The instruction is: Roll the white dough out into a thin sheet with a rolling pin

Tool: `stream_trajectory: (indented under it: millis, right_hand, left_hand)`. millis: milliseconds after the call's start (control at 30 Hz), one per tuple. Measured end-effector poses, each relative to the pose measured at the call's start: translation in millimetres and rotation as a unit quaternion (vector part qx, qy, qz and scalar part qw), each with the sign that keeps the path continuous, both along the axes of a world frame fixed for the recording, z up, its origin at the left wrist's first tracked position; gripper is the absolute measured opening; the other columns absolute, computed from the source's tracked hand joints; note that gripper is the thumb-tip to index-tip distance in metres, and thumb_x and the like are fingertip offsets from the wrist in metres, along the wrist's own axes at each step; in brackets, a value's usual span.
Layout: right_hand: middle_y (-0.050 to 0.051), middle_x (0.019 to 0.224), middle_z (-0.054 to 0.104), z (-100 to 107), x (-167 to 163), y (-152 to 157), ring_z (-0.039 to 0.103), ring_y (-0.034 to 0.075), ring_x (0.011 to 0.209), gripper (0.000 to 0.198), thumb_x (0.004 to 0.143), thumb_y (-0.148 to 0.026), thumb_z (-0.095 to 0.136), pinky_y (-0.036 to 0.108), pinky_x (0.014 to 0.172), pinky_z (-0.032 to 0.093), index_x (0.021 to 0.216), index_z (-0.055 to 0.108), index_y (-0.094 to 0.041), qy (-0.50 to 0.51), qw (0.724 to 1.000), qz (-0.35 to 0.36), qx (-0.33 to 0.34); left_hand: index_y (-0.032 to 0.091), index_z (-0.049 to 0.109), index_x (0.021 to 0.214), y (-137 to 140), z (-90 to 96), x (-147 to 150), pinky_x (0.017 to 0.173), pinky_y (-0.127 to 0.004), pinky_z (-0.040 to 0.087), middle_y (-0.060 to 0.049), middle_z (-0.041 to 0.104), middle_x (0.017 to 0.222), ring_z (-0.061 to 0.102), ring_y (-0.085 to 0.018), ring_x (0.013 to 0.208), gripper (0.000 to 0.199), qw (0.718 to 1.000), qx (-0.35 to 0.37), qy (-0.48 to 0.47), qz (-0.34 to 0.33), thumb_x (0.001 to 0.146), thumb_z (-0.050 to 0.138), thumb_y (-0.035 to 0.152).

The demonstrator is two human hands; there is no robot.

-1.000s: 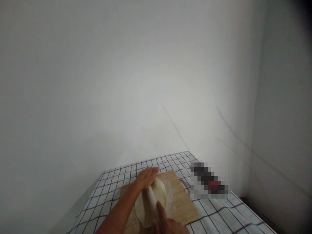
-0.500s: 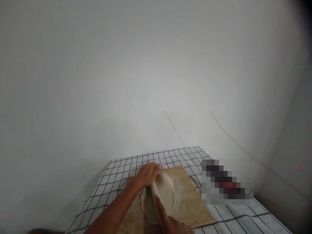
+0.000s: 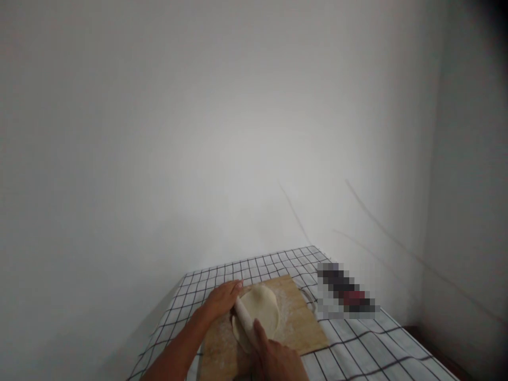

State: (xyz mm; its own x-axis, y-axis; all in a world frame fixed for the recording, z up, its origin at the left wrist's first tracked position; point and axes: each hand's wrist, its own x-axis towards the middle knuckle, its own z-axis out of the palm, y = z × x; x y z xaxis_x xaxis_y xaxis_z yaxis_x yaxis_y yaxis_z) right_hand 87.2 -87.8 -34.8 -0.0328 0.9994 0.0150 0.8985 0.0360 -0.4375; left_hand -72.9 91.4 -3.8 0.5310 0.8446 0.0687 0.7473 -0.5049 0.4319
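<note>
A flat round of dough (image 3: 264,307) lies on a floured wooden board (image 3: 301,328). Across its left part rests a pale rolling pin (image 3: 245,320), slanting from far left to near right. My left hand (image 3: 224,299) is closed over the far end of the pin. At the near end, my right hand (image 3: 278,360) grips it with the index finger stretched along the wood. The underside of both hands and the pin's two tips are hidden.
Under the board is a white tablecloth with a dark grid (image 3: 357,338). A pixelated dark and red object (image 3: 349,291) lies to the right. Near the board's right edge shows a thin curved rim (image 3: 309,299). A pale wall (image 3: 238,159) rises behind the table.
The rolling pin and both hands have shifted left over the dough, and the pin slants more. The whole view has turned slightly, moving the board and table in the picture.
</note>
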Motion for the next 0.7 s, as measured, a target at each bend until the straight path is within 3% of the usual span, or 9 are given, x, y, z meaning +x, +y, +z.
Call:
stream_trajectory:
  millis: [167,300,433,533,600,700]
  right_hand:
    - [0.016,0.104,0.080,-19.2,40.3,-4.7,0.078,0.037,0.091,0.067,0.088,-0.029,0.050,0.041,0.074,0.061,0.154,0.048,-0.022,0.081,0.990,0.067,0.095]
    - [0.013,0.106,0.081,-23.3,80.7,-18.6,0.078,0.036,0.091,0.056,0.087,-0.038,0.055,0.040,0.077,0.063,0.142,0.063,-0.028,0.161,0.972,0.065,0.160]
    - [0.014,0.130,0.072,-1.9,102.0,-32.8,0.070,0.033,0.118,0.054,0.098,-0.051,0.047,0.040,0.101,0.056,0.143,0.061,-0.025,0.287,0.936,0.035,0.202]
    - [0.013,0.137,0.068,14.6,106.3,-28.7,0.059,0.031,0.134,0.057,0.099,-0.059,0.047,0.042,0.115,0.045,0.142,0.060,-0.024,0.357,0.904,-0.012,0.233]
    - [0.013,0.129,0.071,19.5,106.1,-17.1,0.061,0.031,0.129,0.059,0.097,-0.062,0.049,0.043,0.111,0.048,0.139,0.062,-0.022,0.378,0.892,-0.028,0.244]
    - [0.009,0.094,0.075,18.7,104.0,7.8,0.071,0.029,0.099,0.062,0.095,-0.067,0.049,0.039,0.086,0.059,0.133,0.065,-0.020,0.399,0.885,-0.033,0.238]
  left_hand:
    - [0.019,0.064,0.138,-10.0,15.2,14.6,0.119,-0.037,0.037,-0.010,0.061,0.148,0.052,-0.024,0.142,0.071,0.998,0.002,-0.068,0.001,0.102,0.023,0.065]
    - [0.018,0.058,0.143,-29.6,16.2,3.4,0.121,-0.037,0.036,-0.009,0.059,0.150,0.050,-0.022,0.143,0.072,0.993,0.024,-0.115,0.020,0.104,0.016,0.062]
    - [0.018,0.048,0.151,-56.6,-9.3,-16.1,0.128,-0.048,0.024,-0.010,0.043,0.163,0.030,-0.026,0.155,0.066,0.989,0.090,-0.110,0.050,0.106,0.017,0.056]
    - [0.024,0.026,0.163,-78.8,-38.2,-16.8,0.127,-0.056,0.022,-0.008,0.026,0.169,0.019,-0.029,0.158,0.060,0.973,0.224,-0.002,-0.058,0.108,0.028,0.048]
    - [0.026,0.019,0.165,-89.8,-51.3,-11.6,0.125,-0.056,0.029,-0.010,0.026,0.168,0.025,-0.030,0.156,0.065,0.960,0.262,0.059,-0.080,0.106,0.034,0.051]
    - [0.027,0.023,0.164,-97.3,-54.5,-4.4,0.121,-0.055,0.037,-0.009,0.033,0.165,0.035,-0.031,0.152,0.064,0.956,0.250,0.134,-0.078,0.106,0.034,0.054]
